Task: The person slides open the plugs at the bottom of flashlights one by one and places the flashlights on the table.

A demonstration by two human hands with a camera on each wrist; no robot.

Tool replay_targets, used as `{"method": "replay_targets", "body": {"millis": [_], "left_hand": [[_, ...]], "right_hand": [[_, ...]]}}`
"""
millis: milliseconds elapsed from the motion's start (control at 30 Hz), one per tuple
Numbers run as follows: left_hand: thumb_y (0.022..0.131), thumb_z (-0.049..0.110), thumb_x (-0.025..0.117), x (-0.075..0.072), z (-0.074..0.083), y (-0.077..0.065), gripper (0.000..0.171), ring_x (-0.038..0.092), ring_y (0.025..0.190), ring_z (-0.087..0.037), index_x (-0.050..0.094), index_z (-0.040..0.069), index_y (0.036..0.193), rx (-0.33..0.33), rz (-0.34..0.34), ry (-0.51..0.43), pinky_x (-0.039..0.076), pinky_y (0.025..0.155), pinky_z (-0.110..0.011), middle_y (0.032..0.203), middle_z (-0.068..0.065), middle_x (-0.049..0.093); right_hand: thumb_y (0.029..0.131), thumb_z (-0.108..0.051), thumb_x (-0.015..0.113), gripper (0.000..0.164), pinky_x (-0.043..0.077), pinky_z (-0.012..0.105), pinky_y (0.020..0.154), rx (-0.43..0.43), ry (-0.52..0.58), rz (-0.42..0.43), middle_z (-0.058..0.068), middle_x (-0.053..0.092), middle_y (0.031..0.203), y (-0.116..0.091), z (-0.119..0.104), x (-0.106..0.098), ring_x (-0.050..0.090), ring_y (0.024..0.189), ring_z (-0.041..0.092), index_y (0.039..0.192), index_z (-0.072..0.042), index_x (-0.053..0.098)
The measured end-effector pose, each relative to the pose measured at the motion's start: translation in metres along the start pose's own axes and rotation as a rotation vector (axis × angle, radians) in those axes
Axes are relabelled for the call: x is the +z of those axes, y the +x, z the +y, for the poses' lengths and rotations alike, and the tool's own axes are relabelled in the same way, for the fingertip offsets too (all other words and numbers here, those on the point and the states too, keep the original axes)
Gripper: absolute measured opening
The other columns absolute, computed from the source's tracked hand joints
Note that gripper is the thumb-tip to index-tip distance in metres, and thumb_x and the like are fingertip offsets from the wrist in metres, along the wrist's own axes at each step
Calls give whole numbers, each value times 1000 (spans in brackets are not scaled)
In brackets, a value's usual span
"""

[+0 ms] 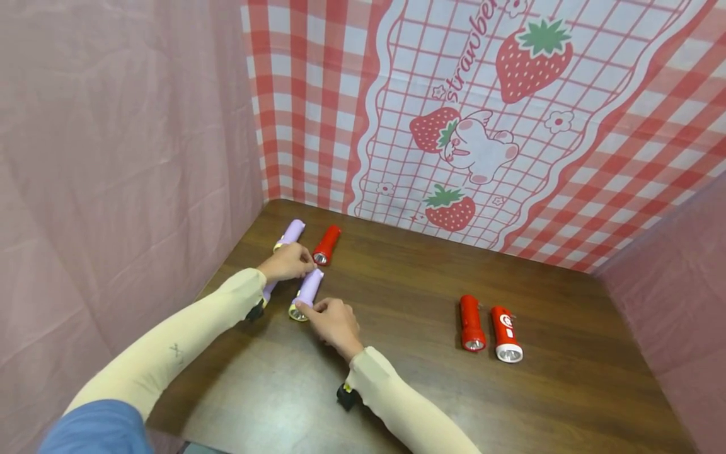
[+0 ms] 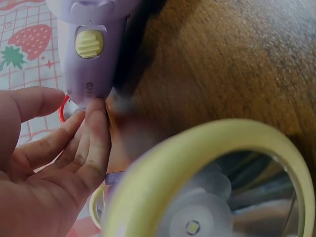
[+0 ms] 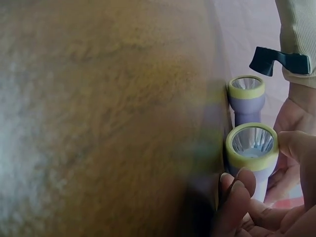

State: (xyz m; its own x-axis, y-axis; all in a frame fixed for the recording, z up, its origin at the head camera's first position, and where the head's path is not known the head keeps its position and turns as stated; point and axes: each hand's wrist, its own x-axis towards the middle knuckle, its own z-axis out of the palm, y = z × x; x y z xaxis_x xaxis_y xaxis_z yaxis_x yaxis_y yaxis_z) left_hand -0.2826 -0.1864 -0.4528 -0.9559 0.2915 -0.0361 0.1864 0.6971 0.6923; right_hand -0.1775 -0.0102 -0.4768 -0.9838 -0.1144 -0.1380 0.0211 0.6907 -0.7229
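Note:
A lilac flashlight (image 1: 309,288) with a pale yellow rim lies between both hands, its lens toward the person. My right hand (image 1: 336,325) pinches it by the head; in the right wrist view the thumb is on one side of the yellow rim (image 3: 253,162) and the fingers on the other. At the tail end, my left hand (image 1: 287,261) holds it between thumb and fingertips, with the yellow switch (image 2: 89,44) facing up. A second lilac flashlight (image 1: 268,291) lies mostly hidden under the left wrist. Behind the left hand are a third lilac flashlight (image 1: 293,231) and a red flashlight (image 1: 328,243).
On the right of the brown wooden table (image 1: 397,302) lie a plain red flashlight (image 1: 470,320) and a red one with a white rim (image 1: 504,329). A strawberry-print cloth (image 1: 386,126) hangs along the back, pink curtains (image 1: 142,126) at the sides.

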Motion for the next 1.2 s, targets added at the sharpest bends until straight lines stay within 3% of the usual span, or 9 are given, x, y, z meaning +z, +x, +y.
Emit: {"method": "replay_targets", "body": {"millis": [267, 600, 967, 1200], "left_hand": [[96, 17, 68, 1, 2, -2, 18, 58, 60, -9, 78, 2, 92, 11, -24, 39, 46, 57, -22, 66, 0, 67], [99, 26, 71, -1, -1, -6, 28, 66, 67, -17, 77, -1, 100, -27, -37, -124, 55, 63, -27, 75, -6, 70], [93, 32, 78, -12, -4, -10, 36, 73, 79, -25, 76, 0, 108, -71, -104, -271, 59, 75, -34, 94, -7, 75], [92, 32, 79, -8, -4, -15, 35, 73, 81, -21, 77, 2, 110, -88, -50, -300, 58, 80, -36, 101, -8, 76]], "right_hand": [[86, -60, 76, 48, 48, 28, 43, -11, 90, -13, -3, 64, 63, 1, -2, 2, 59, 43, 12, 91, -12, 79], [85, -46, 82, 44, 49, 27, 44, -87, 146, -29, -6, 67, 64, 1, 1, 1, 59, 45, 10, 98, -4, 76], [85, -38, 85, 42, 52, 28, 46, -71, 238, -81, -4, 72, 75, 1, 1, -1, 64, 52, 12, 103, -3, 70], [84, -35, 86, 39, 52, 29, 43, -52, 275, -84, -3, 74, 82, -1, 3, 1, 66, 54, 13, 102, -6, 69]]}}
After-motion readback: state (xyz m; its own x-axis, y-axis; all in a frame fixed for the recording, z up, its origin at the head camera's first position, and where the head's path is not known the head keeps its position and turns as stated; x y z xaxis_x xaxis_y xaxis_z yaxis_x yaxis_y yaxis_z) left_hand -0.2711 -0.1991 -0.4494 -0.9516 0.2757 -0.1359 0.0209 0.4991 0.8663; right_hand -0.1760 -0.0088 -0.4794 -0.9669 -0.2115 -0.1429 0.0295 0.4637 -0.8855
